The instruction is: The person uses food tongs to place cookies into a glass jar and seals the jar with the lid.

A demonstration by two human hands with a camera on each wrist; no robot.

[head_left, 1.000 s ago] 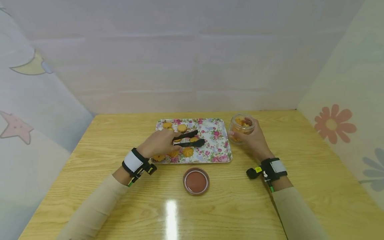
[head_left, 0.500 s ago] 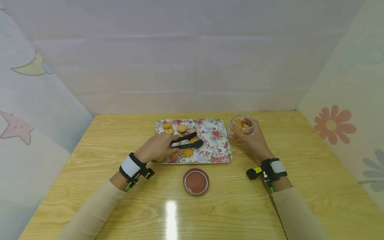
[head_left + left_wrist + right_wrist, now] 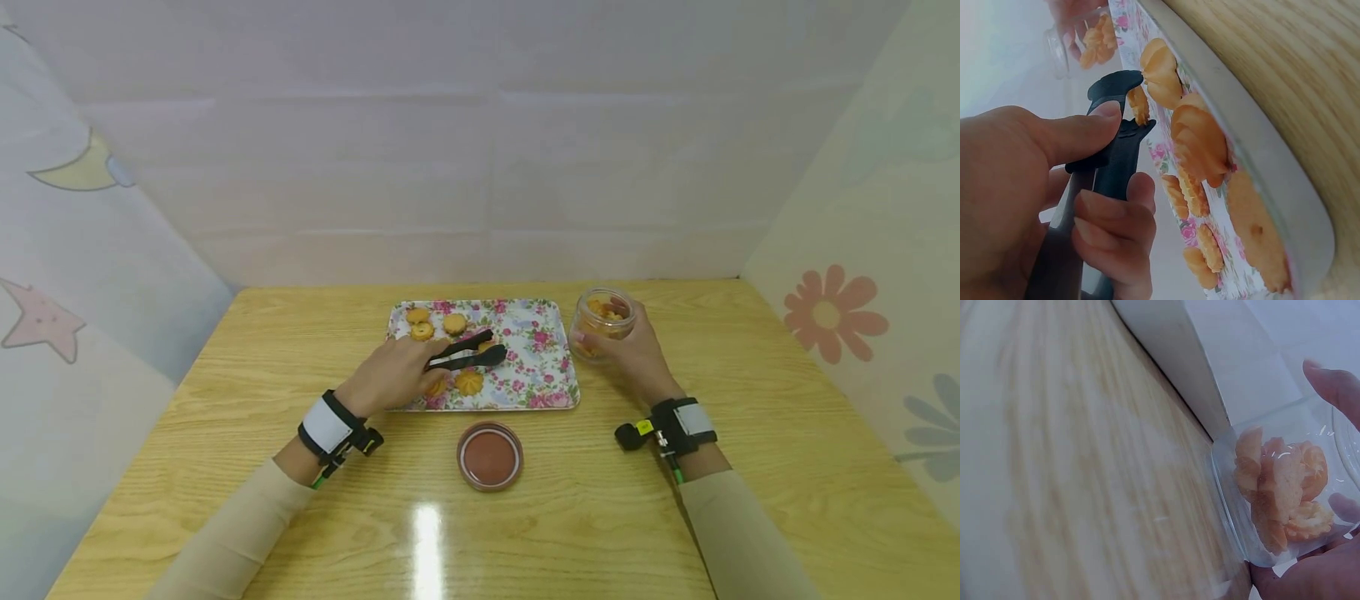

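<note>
Head view — the left hand (image 3: 393,373) grips black tongs (image 3: 467,352) over the floral tray (image 3: 536,350), thumb and fingers wrapped round the handles. The two arms of the tongs stand narrowly apart, their tips above the middle of the tray, just beside a cookie (image 3: 468,382) lying near the front edge. More cookies (image 3: 437,322) sit at the tray's far left corner. The right hand (image 3: 637,354) is curled round a clear glass jar (image 3: 602,321) that stands on the wooden table (image 3: 750,400) just right of the tray; orange cookie pieces show inside. A round brown lid (image 3: 490,455) lies on the table in front of the tray, apart from both hands.

Left wrist view — close on the left hand (image 3: 1035,200): thumb pressed along the top arm of the tongs (image 3: 1113,137), fingers (image 3: 1116,219) curled under the lower arm. One cookie (image 3: 1139,105) stands right at the tong tips; whether it is pinched between them I cannot tell. Other cookies (image 3: 1200,144) lie in a row along the tray rim (image 3: 1272,169). The jar (image 3: 1082,37) shows blurred in the far corner.

Right wrist view — the jar (image 3: 1285,487) fills the right side, its cookie pieces (image 3: 1279,484) heaped against the glass. A fingertip (image 3: 1335,384) of the right hand rests on the jar's upper wall, the palm below it — a holding grip
</note>
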